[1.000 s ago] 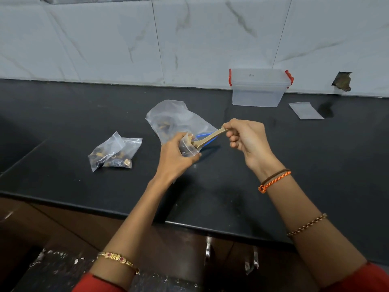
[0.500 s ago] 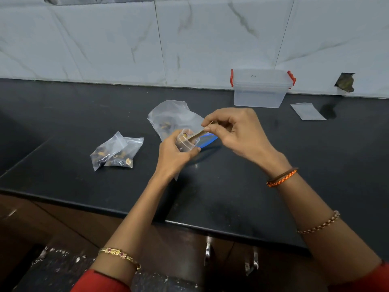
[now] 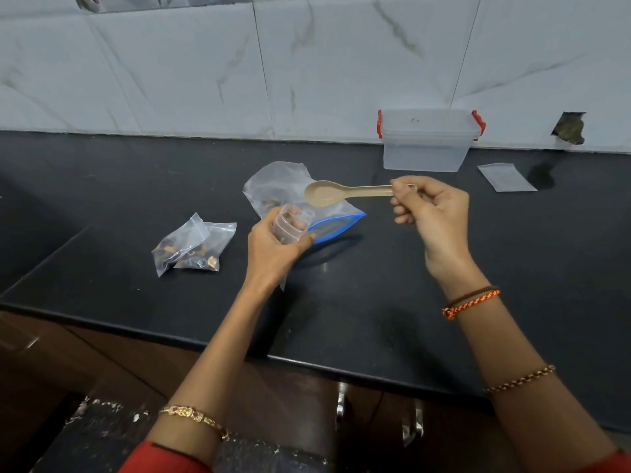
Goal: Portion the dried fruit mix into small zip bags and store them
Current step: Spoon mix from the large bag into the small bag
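My left hand grips a small clear zip bag with its mouth held open, just above the black counter. My right hand pinches the handle of a beige spoon; its bowl looks empty and hovers over the large clear bag with a blue zip, which lies on the counter with some dried fruit inside. Two small filled zip bags lie together to the left.
A clear plastic box with red clips stands against the marble wall at the back right. A flat empty zip bag lies to its right. The counter's front edge runs below my forearms, above drawers with metal handles.
My right hand has drawn the spoon out of the small bag and swung it up and right, now held level over the large bag. My left hand keeps the small bag open.
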Demonstrator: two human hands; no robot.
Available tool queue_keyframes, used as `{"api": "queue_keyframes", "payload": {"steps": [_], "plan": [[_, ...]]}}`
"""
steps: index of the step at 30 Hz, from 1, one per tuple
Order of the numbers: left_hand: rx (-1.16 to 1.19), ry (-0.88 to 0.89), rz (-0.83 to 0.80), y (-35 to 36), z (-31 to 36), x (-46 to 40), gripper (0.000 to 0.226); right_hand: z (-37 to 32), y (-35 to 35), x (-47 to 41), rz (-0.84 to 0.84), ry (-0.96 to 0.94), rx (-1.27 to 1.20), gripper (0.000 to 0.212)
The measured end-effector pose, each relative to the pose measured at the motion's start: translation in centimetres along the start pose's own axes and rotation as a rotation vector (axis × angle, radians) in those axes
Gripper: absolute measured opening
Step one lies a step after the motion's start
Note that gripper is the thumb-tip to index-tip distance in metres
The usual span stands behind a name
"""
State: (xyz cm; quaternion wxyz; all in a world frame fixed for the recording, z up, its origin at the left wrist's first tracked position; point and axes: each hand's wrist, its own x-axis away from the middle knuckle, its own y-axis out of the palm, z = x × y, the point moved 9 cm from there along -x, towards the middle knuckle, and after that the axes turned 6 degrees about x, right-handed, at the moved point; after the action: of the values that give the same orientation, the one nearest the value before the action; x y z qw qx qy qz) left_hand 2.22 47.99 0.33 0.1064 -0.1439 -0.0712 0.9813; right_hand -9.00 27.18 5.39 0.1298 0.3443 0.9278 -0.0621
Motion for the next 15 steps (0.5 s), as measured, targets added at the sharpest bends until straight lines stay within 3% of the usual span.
{"api": "queue_keyframes", "payload": {"steps": [3, 5, 15], "plan": [[-0.179, 0.050, 0.094, -0.9, 0.0, -0.1, 0.034, 4.3, -1.3, 0.4, 0.134, 0.329, -0.176, 0.010], [-0.357, 0.063, 0.133, -1.2, 0.0, -0.3, 0.033, 6.0, -1.7, 0.9, 0.179, 0.433, -0.213, 0.013], [-0.610, 0.063, 0.083, 0.5, -0.8, -1.6, 0.028, 8.8, -0.9, 1.6, 0.146, 0.493, -0.050, 0.016]]}}
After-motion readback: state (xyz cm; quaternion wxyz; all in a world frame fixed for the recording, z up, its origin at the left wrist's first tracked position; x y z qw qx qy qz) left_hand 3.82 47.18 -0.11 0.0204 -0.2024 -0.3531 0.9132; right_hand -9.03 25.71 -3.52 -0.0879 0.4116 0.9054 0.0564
